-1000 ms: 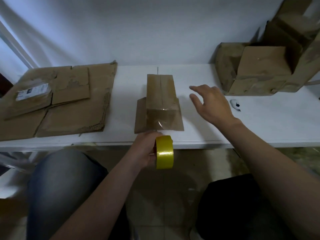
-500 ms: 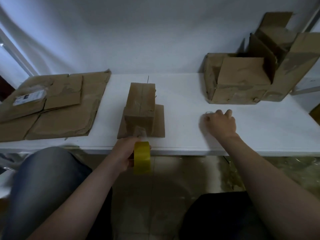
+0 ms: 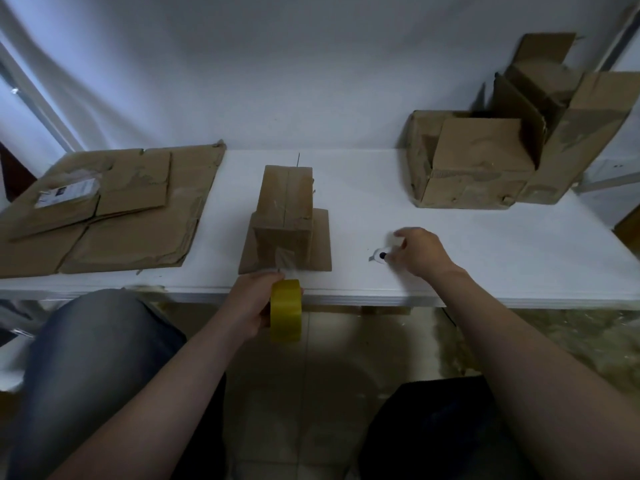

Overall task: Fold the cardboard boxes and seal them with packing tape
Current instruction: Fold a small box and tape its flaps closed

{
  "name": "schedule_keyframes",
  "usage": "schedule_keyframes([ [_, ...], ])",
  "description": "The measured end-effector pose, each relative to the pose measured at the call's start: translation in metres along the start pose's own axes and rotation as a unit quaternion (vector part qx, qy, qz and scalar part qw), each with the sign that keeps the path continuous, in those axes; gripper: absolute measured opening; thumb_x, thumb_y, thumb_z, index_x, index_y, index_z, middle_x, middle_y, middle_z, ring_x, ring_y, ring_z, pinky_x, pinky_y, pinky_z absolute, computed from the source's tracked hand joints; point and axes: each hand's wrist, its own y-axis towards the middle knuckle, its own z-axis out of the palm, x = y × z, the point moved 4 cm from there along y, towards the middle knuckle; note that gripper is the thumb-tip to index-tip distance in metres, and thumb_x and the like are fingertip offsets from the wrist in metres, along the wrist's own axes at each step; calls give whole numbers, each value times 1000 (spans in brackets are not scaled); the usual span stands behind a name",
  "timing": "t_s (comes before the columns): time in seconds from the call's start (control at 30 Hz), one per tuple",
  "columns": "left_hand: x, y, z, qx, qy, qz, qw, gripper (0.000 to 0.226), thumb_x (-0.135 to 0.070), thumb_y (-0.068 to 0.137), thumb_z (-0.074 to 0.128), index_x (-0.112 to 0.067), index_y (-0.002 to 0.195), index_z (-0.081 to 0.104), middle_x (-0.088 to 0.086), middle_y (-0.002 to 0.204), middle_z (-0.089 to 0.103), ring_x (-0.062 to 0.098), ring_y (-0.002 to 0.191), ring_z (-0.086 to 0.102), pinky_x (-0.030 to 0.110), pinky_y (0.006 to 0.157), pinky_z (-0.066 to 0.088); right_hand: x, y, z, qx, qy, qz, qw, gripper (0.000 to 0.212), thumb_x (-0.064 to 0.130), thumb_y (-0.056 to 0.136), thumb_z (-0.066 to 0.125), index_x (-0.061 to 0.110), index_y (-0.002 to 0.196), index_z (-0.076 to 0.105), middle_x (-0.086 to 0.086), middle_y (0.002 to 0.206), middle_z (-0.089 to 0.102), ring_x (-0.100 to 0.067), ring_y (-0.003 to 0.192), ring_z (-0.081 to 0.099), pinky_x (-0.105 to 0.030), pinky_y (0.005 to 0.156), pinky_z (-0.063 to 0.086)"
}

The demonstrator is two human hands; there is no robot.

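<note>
The small folded cardboard box [image 3: 284,216] stands on the white surface [image 3: 485,265] near its front edge, with its lower flaps spread flat under it, and a strip of clear tape runs from its near face down to the yellow tape roll [image 3: 286,310]. The left hand [image 3: 254,303] holds this roll just below the edge of the surface, its fingers closed around the roll. The right hand [image 3: 417,252] rests on the surface to the right of the box, its fingers curled onto a small white cutter [image 3: 381,255] with a dark spot; I cannot tell if they already grip it firmly or only touch it. The first risk, I think, is the stretched tape: if the left hand relaxes, the strip can fold and stick to itself, and if it pulls too hard, the light box can slide or tip toward the edge, because no hand holds it down. The second risk is the cut: the blade must come close to the left fingers, so a quick or slanted move can touch the skin or tear the tape in a ragged line. The cutter can also slip from the fingers when lifted. The flattened cardboard sheets [image 3: 104,209] at the left and the 2 open boxes [image 3: 485,161] at the right are well apart and do not disturb.
</note>
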Motion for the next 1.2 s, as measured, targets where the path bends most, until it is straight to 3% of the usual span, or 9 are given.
schedule_keyframes([
  [0.13,5,5,-7,-7,12,12,1000,29,-27,97,66,-21,124,60,15,109,75,32,94,74,46,82,59,12,-12,-5,-4,47,-36,998,15,34,89,74,20,92,71,1,91,68,-25,97,64,-31,78,47],
  [0.23,10,10,-13,-10,25,24,999,31,-37,87,75,-27,116,68,16,117,71,37,102,71,58,91,55,45,-29,-23,-50,167,-131,976,12,33,89,76,26,93,67,4,91,70,-16,85,66,-26,69,51],
  [0.33,9,7,-12,-3,19,32,999,25,-33,89,75,-21,111,71,16,107,75,36,97,73,54,90,57,96,-56,-36,-86,203,-261,940,16,34,90,75,26,103,72,11,96,71,-8,83,62,-16,68,48],
  [0.47,13,11,-13,-5,5,36,999,18,-23,97,67,-10,109,71,21,99,76,37,92,74,47,81,57,145,-76,-19,-77,100,-413,902,21,35,91,73,20,106,74,7,92,72,-5,71,60,-29,68,53],
  [0.53,15,14,-16,-9,16,40,999,17,-24,96,67,-12,107,72,21,103,75,39,95,73,48,81,58,159,-76,-2,-51,49,-460,885,23,37,93,68,19,105,74,4,93,72,-6,70,58,-39,76,56],
  [0.63,16,17,-18,-15,24,38,999,19,-33,87,72,-22,102,74,16,109,73,37,100,71,57,90,57,169,-68,11,-31,11,-483,875,19,32,93,69,17,103,74,-1,93,74,-16,73,66,-49,97,54],
  [0.73,21,21,-20,-22,23,31,999,21,-38,81,74,-28,99,74,10,112,72,32,103,69,55,90,57,170,-62,13,-38,-6,-486,873,12,22,89,76,15,99,76,-1,92,76,-20,74,71,-39,115,43],
  [0.97,27,25,-23,-29,24,43,998,19,-39,85,73,-27,100,75,6,112,69,28,103,66,54,93,55,182,-73,18,-92,-57,-504,857,6,29,85,80,28,91,79,10,89,77,-16,76,71,-46,104,53],
  [1.2,31,32,-23,-3,15,36,999,40,-54,63,75,-31,96,76,13,109,73,38,101,69,61,91,55,186,-73,31,-116,-138,-493,851,5,31,86,79,28,84,77,6,81,75,-20,77,73,-43,105,51],
])
